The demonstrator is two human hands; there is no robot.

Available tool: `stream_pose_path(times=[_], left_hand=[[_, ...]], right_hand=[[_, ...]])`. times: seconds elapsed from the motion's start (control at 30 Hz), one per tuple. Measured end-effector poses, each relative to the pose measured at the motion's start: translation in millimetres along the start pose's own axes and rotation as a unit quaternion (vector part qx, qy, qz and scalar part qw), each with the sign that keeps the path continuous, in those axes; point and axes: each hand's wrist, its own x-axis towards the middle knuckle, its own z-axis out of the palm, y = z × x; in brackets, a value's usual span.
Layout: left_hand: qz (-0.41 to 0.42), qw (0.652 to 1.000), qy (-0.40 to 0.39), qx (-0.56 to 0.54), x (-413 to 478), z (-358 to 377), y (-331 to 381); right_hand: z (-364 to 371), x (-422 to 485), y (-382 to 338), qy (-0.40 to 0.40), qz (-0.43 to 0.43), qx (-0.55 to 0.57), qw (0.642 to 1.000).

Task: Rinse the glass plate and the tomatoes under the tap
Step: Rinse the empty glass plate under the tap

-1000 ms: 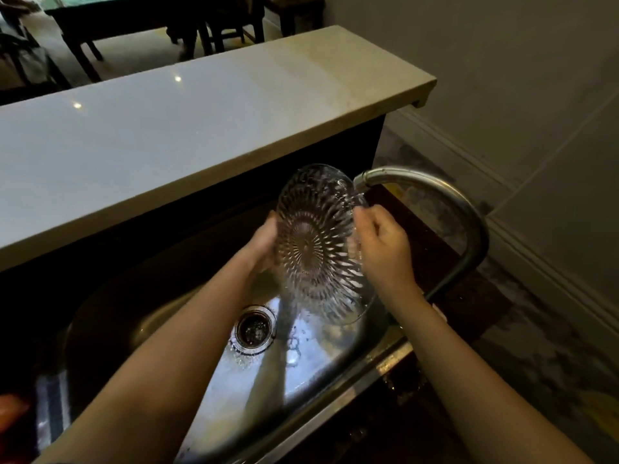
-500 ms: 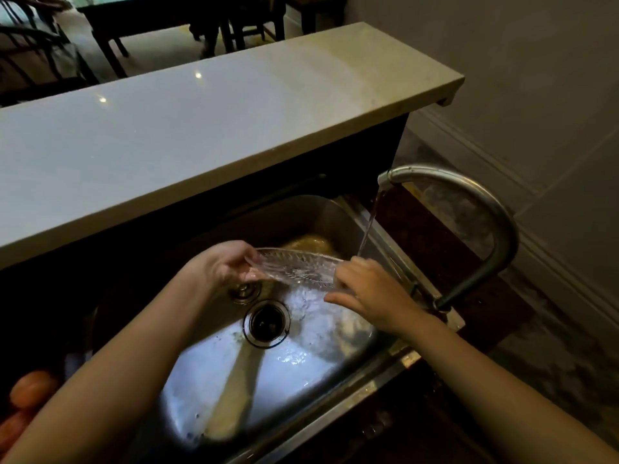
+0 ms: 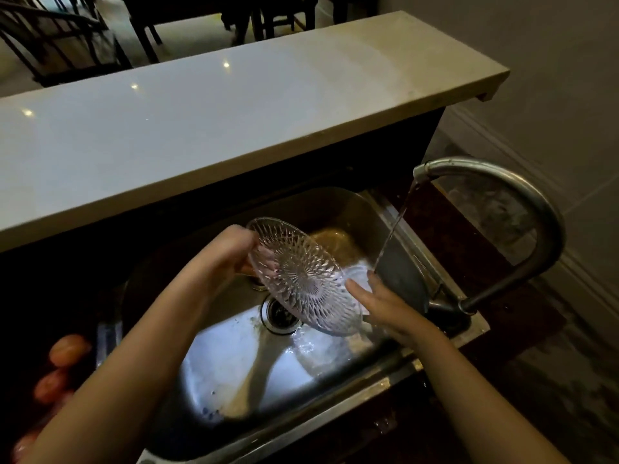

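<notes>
**Wet glass over the sink**

Head view: a dim kitchen, pale counter (image 3: 201,128) behind a steel sink (image 3: 234,363). The plate (image 3: 303,276), tilted over the drain, is cut glass, clear and ribbed; likely stiff, slippery and fragile, best held by opposite rims. Left hand (image 3: 227,252) pinches its 10 o'clock rim; right hand (image 3: 385,306), fingers spread, steadies 4 o'clock under the tap (image 3: 502,182) stream. Tomatoes (image 3: 67,349) wait at 8 o'clock.

My left hand (image 3: 227,252) is curled, fingers clamped on the glass plate (image 3: 303,276) at its far-left rim — forearm angled up from lower left. My right hand (image 3: 385,304) lies flat, fingers spread against the near-right edge.
</notes>
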Motion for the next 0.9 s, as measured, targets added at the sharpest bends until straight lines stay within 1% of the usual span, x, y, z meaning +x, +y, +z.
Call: stream_pose_path(times=[0.07, 0.1, 0.17, 0.23, 0.33, 0.37, 0.5, 0.63, 0.7, 0.77, 0.83, 0.9], left_hand=[[0.026, 0.996, 0.035, 0.084, -10, -1, 4], [0.039, 0.991, 0.046, 0.121, -14, -3, 4], [0.057, 0.985, 0.056, 0.154, -24, -6, 5], [0.071, 0.983, 0.064, 0.156, -33, -7, 7], [0.081, 0.986, 0.061, 0.129, -44, -9, 13], [0.083, 0.987, 0.062, 0.125, -47, -10, 14], [0.073, 0.986, 0.081, 0.129, -52, -20, 3], [0.039, 0.967, 0.157, 0.196, -39, -46, -30], [0.000, 0.967, 0.174, 0.186, -28, -58, -59], [-0.052, 0.972, 0.175, 0.149, -18, -64, -94], [-0.080, 0.979, 0.168, 0.076, -9, -65, -131], [-0.103, 0.977, 0.186, 0.027, -1, -63, -165]], right_hand=[[11, 12, -4, 0.017, 0.056, 0.055, 0.997], [18, 16, -6, 0.017, 0.085, 0.055, 0.995], [32, 21, -7, 0.015, 0.120, 0.035, 0.992], [45, 23, -6, 0.009, 0.116, 0.027, 0.993], [64, 27, -7, 0.006, 0.077, -0.061, 0.995], [71, 27, -6, -0.001, 0.070, -0.075, 0.995], [87, 34, 0, -0.021, 0.074, -0.066, 0.995], [91, 53, -3, 0.022, 0.098, -0.028, 0.995], [93, 65, -6, 0.043, 0.093, -0.037, 0.994], [96, 76, -3, 0.054, 0.079, -0.070, 0.993], [100, 86, -2, 0.057, 0.044, -0.140, 0.988], [104, 96, -1, 0.078, 0.009, -0.216, 0.973]])
